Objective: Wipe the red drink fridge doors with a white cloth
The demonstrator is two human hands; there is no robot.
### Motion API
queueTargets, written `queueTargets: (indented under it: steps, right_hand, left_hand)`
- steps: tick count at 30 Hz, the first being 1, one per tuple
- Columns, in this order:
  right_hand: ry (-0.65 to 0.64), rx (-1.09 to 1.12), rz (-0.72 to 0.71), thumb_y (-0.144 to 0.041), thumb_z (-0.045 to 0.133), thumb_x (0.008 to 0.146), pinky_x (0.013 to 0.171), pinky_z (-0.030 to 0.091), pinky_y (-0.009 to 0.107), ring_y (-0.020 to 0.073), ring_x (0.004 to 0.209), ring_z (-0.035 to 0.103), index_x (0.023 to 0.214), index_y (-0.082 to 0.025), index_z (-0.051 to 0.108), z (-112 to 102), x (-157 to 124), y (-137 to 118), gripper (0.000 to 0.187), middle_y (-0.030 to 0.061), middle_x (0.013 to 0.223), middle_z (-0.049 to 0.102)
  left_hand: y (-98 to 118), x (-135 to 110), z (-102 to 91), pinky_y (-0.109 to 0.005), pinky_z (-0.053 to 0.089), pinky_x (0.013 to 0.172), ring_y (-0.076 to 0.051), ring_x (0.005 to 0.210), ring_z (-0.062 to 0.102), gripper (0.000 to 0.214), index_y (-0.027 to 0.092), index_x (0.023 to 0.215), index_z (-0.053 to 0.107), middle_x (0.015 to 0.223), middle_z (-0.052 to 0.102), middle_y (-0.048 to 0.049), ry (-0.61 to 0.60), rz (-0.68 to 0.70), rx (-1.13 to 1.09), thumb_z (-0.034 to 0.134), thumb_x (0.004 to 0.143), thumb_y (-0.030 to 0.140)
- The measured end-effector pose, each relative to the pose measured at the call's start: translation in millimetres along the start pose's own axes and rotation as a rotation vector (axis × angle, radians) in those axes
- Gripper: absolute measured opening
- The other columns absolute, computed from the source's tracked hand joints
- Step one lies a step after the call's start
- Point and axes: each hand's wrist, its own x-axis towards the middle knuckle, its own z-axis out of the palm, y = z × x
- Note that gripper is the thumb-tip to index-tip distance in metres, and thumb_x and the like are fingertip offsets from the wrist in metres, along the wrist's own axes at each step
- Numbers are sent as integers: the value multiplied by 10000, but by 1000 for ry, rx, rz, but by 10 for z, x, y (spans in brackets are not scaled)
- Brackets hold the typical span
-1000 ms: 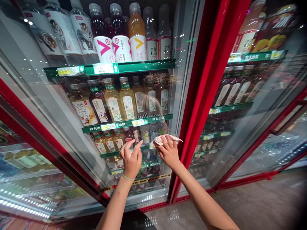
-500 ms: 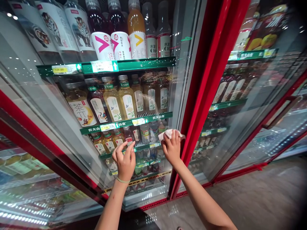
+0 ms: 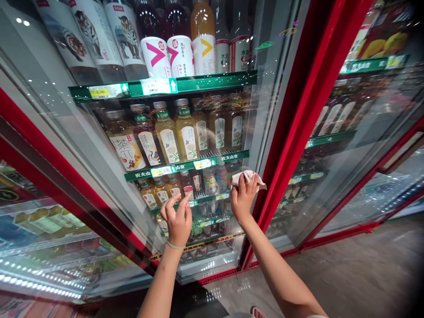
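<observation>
My right hand (image 3: 244, 198) presses a crumpled white cloth (image 3: 247, 176), perhaps a paper tissue, against the glass door (image 3: 255, 110) of a drinks fridge. The cloth lies close beside the red door frame (image 3: 281, 163), its edges sticking out past my fingers. Lower and to the left, my left hand (image 3: 179, 223) is held up at the glass with fingers apart and partly bent, nothing in it. Whether its fingertips touch the pane I cannot tell. A thin pale band (image 3: 175, 245) circles the left wrist.
Behind the glass, green-edged shelves (image 3: 198, 82) carry rows of bottles (image 3: 165, 137) with price tags. Further fridge doors stand at left and right, one with a handle (image 3: 400, 152). Grey floor (image 3: 351, 274) lies below right, and a shoe (image 3: 257, 312) shows at the bottom edge.
The camera view has turned, so fridge and hands appear shifted to the right. My right hand and the cloth stay beside the red frame, slightly higher on the glass. The left hand remains raised.
</observation>
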Motion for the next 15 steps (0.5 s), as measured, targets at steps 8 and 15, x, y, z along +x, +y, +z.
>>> queueTargets:
  steps: [8,15]
  right_hand:
    - [-116,1,-400,-285,626,927,1231,271,537,317,1587,224,1411,-339,606,-10,-87,-104,488,63,1695,335]
    - [62,-16,78,-229,445,1003,1174,285,690,369,1617,27,1671,-235,175,87,74,-278,720,182,1750,9]
  left_hand:
    - [-102,-42,-64,-428,396,1096,-246,1214,543,369,279,1240,718,1234,588,-116,0,-9,-9,590,935,116]
    - [-128,-63,-48,-425,389,1090,-245,1200,536,339,268,1207,736,1223,585,-118,21,-30,-13,589,938,123]
